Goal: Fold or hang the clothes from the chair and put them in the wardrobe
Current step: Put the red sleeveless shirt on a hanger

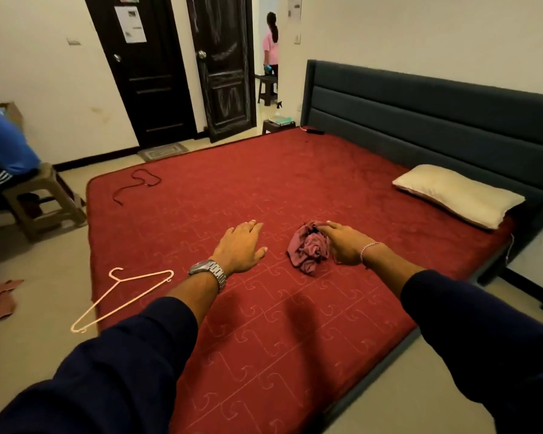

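Observation:
A crumpled maroon garment (308, 249) lies in a small heap on the red bed cover (295, 324), near the middle of the bed. My right hand (345, 244) rests against the heap's right side, fingers touching the cloth at its top edge; I cannot tell whether it grips the cloth. To the left of the heap my left hand (240, 247), with a metal watch on the wrist, hovers flat over the cover, fingers spread and holding nothing. A pale pink plastic hanger (123, 297) lies across the bed's left edge, half over the floor.
A cream pillow (458, 194) lies by the dark headboard (436, 120). A dark cord (138, 183) sits on the far left of the bed. A person in blue sits on a stool (41, 202) at left. Two dark doors (176, 67) stand behind; another person is beyond the doorway.

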`<state>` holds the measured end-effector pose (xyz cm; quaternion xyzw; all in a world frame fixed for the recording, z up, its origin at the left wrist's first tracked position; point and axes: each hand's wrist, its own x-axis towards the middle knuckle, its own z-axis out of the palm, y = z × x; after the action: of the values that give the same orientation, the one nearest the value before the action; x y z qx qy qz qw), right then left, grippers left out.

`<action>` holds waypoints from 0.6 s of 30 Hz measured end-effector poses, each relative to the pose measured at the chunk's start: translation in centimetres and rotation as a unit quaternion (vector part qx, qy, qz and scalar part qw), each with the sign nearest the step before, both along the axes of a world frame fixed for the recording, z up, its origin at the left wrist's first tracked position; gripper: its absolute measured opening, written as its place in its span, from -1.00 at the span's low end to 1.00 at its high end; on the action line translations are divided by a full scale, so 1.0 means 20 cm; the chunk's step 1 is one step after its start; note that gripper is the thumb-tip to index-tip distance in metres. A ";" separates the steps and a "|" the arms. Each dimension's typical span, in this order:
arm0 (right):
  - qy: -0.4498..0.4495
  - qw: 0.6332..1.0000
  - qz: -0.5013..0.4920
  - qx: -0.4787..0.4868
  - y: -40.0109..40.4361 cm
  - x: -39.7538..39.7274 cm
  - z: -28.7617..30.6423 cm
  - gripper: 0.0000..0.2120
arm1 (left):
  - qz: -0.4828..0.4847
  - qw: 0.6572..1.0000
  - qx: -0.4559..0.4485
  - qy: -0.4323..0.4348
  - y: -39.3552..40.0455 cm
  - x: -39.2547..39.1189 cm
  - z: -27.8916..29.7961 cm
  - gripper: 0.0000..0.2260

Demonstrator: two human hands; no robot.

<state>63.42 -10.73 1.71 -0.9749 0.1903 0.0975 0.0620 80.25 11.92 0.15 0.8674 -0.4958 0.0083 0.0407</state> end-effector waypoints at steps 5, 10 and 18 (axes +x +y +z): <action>0.032 0.999 -0.008 0.013 -0.35 0.13 -0.22 -0.35 | 0.010 0.997 -0.007 0.071 -0.31 0.12 -0.18 -0.43; 0.069 0.997 -0.004 0.027 -0.66 0.28 -0.46 -0.35 | 0.006 0.994 0.016 0.111 -0.69 0.21 -0.39 -0.47; 0.121 0.987 0.009 0.108 -1.16 0.49 -1.00 -0.63 | 0.018 0.974 0.059 0.219 -1.29 0.30 -0.92 -0.59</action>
<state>73.28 -33.94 -18.21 -0.9450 0.1763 0.2354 0.1430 86.20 -13.85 -18.19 0.8579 -0.4589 -0.2103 0.0963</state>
